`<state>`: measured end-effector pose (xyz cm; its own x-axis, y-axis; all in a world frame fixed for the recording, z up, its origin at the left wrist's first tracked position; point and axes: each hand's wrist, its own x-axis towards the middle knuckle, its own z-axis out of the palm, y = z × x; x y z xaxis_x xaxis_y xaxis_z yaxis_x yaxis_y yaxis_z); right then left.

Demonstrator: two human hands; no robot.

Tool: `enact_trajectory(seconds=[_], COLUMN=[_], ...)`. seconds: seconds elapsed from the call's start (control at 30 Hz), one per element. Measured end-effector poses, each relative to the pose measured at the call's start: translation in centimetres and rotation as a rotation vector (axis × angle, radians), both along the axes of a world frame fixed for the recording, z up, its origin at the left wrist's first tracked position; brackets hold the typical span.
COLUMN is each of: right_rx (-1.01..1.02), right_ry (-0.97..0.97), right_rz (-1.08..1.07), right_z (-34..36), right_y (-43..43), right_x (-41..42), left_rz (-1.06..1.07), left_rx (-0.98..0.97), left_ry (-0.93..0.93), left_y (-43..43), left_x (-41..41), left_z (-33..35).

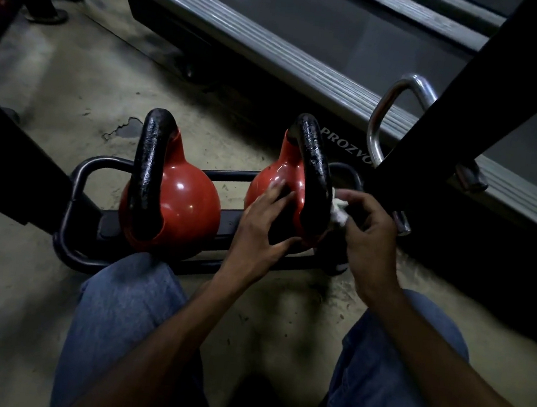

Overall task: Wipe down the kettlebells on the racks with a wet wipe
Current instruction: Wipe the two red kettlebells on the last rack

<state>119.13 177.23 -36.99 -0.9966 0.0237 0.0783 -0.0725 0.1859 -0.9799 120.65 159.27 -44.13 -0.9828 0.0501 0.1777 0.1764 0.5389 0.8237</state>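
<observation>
Two red kettlebells with black handles stand on the low black rack (pixel 97 163). The left kettlebell (pixel 183 203) is untouched. My left hand (pixel 265 223) rests on the right kettlebell (pixel 281 171) with its fingers spread over the red body and the thumb against the near side. Just right of that kettlebell's handle, my right hand (pixel 368 228) pinches a crumpled white wet wipe (pixel 338 211) against the handle's base.
A treadmill deck (pixel 278 47) with grey side rails runs across the back. A black rack upright (pixel 466 102) slants down at the right, with a chrome handle (pixel 379 115) beside it. Another black post (pixel 5 153) crosses the left. My knees in jeans are below.
</observation>
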Motion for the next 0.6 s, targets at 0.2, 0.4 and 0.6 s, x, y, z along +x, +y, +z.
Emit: enact_trajectory(seconds=[0.2,0.4,0.6], right_rx=[-0.099,-0.215,-0.183], right_ry=[-0.331,-0.364,-0.415], right_rz=[0.181,0.199,0.188], right_z=[1.9,1.4,2.7], right_y=[-1.5,-0.3,-1.5], right_x=[-3.9,-2.8,-3.9], left_rz=[0.007,0.009,0.024], left_rx=[0.002,0.003,0.010], left_ry=[0.025,0.025,0.029], left_y=[0.2,0.1,0.2], left_x=[0.0,0.0,0.0], left_z=[-0.2,-0.1,-0.2])
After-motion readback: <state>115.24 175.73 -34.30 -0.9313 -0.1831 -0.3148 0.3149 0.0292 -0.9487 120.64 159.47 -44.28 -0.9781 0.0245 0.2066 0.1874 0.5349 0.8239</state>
